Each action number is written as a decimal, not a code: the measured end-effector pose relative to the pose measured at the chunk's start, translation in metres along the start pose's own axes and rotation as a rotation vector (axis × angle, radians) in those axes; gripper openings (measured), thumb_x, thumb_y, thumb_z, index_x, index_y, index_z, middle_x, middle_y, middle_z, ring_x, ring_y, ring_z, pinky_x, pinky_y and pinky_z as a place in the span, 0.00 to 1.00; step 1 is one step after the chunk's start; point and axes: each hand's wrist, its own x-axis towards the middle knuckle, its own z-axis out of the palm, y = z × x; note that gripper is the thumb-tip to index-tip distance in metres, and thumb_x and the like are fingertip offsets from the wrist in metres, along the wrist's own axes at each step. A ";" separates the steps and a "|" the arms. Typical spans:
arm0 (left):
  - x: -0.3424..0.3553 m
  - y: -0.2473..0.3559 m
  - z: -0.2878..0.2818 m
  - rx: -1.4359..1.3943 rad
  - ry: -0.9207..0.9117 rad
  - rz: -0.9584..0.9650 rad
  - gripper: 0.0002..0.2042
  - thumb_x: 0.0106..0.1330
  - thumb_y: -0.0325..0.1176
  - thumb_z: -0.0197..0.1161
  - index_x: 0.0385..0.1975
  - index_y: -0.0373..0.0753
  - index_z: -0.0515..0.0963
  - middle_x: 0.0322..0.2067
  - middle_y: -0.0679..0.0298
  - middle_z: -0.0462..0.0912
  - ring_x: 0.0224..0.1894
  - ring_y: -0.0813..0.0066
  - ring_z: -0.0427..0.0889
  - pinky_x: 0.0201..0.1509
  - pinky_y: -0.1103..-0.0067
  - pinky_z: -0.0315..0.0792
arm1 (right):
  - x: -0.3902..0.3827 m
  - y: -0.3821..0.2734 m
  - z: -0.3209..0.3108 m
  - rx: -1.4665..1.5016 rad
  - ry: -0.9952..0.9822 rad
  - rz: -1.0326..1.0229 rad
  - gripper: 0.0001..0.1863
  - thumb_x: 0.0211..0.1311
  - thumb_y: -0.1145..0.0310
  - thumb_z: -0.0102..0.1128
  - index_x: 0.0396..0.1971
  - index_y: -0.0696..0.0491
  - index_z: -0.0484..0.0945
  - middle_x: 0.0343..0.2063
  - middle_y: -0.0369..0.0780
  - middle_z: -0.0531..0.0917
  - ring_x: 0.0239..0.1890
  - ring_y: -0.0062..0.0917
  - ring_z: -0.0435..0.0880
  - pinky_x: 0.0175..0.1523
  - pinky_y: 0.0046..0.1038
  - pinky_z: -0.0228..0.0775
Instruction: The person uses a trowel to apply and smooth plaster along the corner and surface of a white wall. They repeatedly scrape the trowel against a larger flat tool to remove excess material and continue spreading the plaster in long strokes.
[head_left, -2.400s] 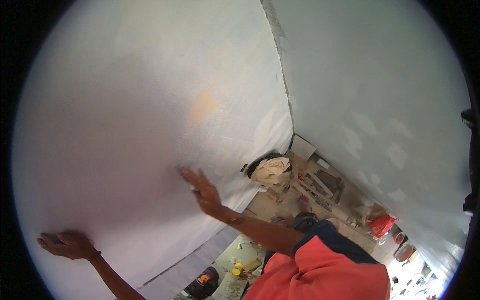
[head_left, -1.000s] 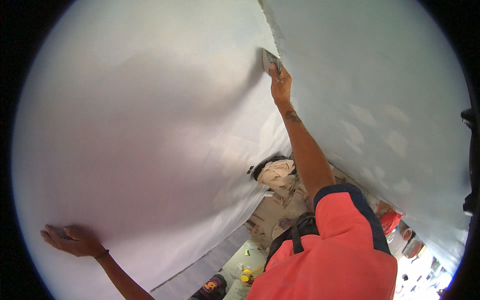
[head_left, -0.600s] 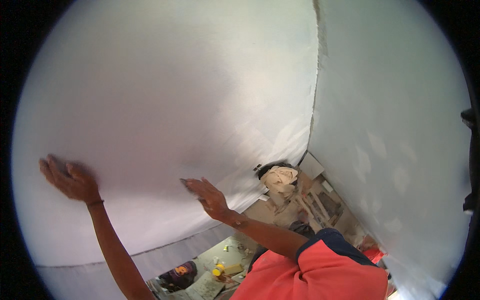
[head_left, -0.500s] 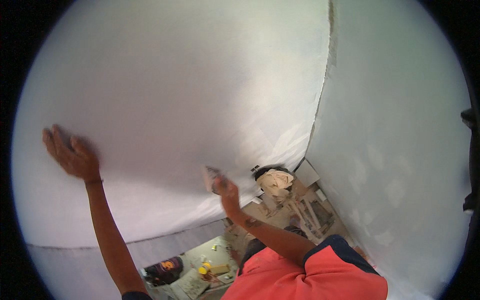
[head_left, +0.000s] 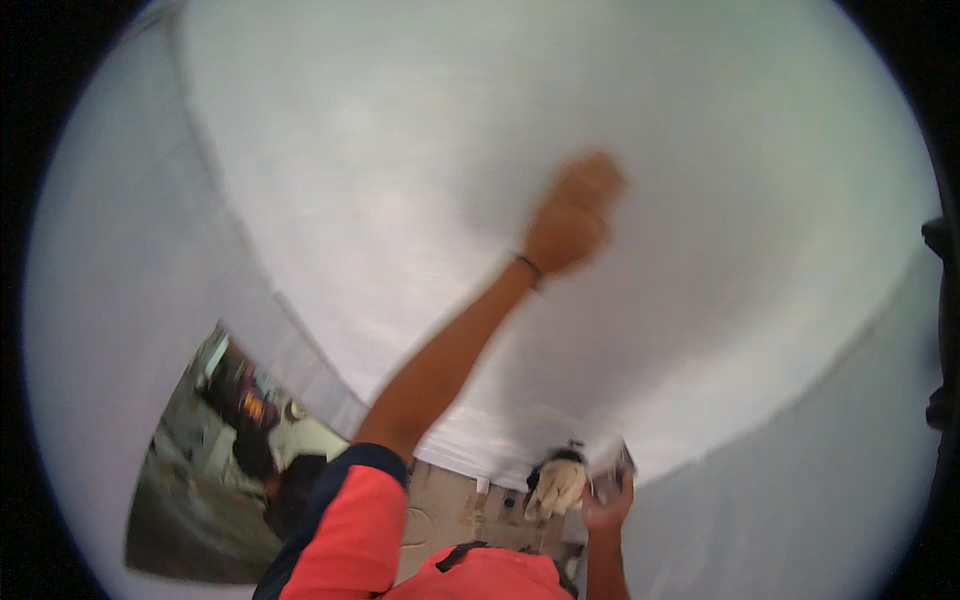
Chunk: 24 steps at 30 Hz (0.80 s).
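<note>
one hand (head_left: 572, 212), blurred, reaches up with the arm outstretched and seems to press against the smooth white plastered wall (head_left: 420, 150). the other hand (head_left: 607, 500) sits low by the orange short-sleeved shirt (head_left: 345, 540), holding what may be a small flat metal tool (head_left: 622, 466), too blurred to tell.

Your left arm (head_left: 440, 355) stretches up and away from your shoulder, nearly straight, a thin dark band at the wrist. Your left hand (head_left: 572, 213) is blurred, fingers bunched. Your right hand (head_left: 608, 505) stays low near your chest, forearm upright, fingers curled; what it grips is unclear.
</note>
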 end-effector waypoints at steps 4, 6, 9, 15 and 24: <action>-0.162 0.025 -0.007 -0.187 -0.238 -0.244 0.28 0.70 0.35 0.56 0.70 0.36 0.64 0.75 0.52 0.52 0.75 0.55 0.58 0.76 0.65 0.58 | -0.036 0.038 -0.019 0.043 0.115 0.237 0.20 0.67 0.49 0.56 0.53 0.42 0.78 0.48 0.32 0.82 0.50 0.28 0.78 0.49 0.35 0.72; -0.293 0.045 -0.019 -0.235 -0.378 -0.491 0.31 0.69 0.35 0.58 0.72 0.36 0.59 0.75 0.51 0.53 0.73 0.54 0.61 0.70 0.66 0.68 | -0.044 0.052 -0.025 0.063 0.206 0.342 0.19 0.65 0.50 0.58 0.51 0.41 0.78 0.46 0.31 0.83 0.49 0.28 0.78 0.48 0.35 0.72; -0.495 0.123 -0.051 -0.393 -1.015 -1.248 0.23 0.69 0.41 0.56 0.61 0.38 0.74 0.69 0.52 0.67 0.73 0.56 0.62 0.71 0.66 0.66 | -0.033 0.063 -0.025 -0.342 0.150 0.241 0.17 0.63 0.52 0.59 0.50 0.41 0.79 0.45 0.32 0.83 0.49 0.29 0.78 0.46 0.33 0.73; -0.676 0.312 -0.182 -1.096 -1.342 -1.164 0.27 0.76 0.52 0.47 0.51 0.31 0.78 0.51 0.51 0.81 0.57 0.49 0.78 0.60 0.61 0.72 | 0.028 0.092 0.025 -0.408 0.007 0.462 0.17 0.66 0.66 0.60 0.54 0.50 0.77 0.51 0.38 0.82 0.54 0.32 0.79 0.57 0.39 0.72; -0.473 0.265 -0.222 -0.975 0.181 -1.808 0.28 0.76 0.51 0.52 0.65 0.34 0.70 0.62 0.53 0.76 0.65 0.63 0.72 0.70 0.70 0.63 | -0.033 0.179 0.149 -0.556 -0.261 0.888 0.22 0.65 0.61 0.70 0.56 0.49 0.74 0.50 0.34 0.80 0.53 0.30 0.77 0.59 0.32 0.68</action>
